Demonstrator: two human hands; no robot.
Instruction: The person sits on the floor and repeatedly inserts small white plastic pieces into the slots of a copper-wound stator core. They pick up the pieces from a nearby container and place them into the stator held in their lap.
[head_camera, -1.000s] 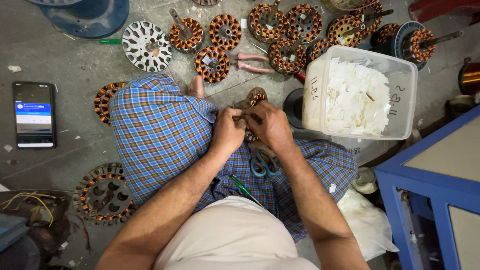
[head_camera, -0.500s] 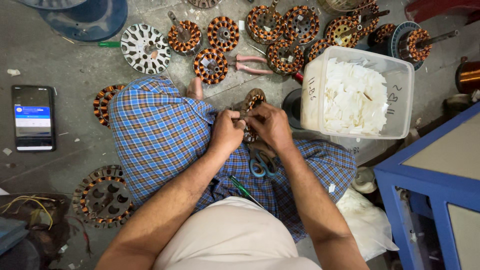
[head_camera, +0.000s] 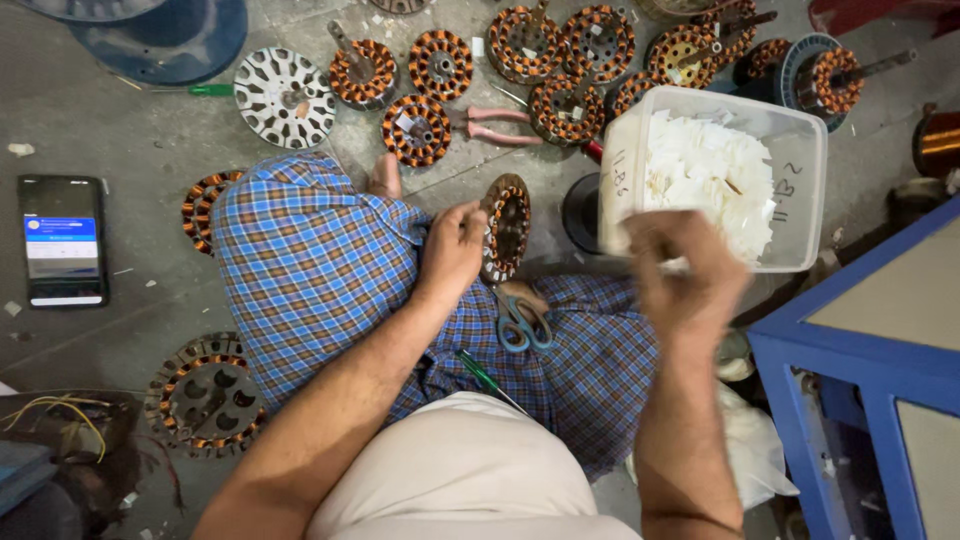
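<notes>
Left hand (head_camera: 452, 250) at frame centre, fingers clamped on copper-wound stator (head_camera: 506, 226). Right hand (head_camera: 682, 270), blurred, by plastic tub (head_camera: 800, 190); grip cannot tell. Scissors (head_camera: 522, 322) on lap.

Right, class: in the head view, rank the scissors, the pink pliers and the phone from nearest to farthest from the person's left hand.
Measured from the left hand, which holds a wound stator:
1. Scissors, just below and to its right, on the checked cloth.
2. Pink pliers, up on the floor among the stators.
3. Phone, far left on the floor.
</notes>
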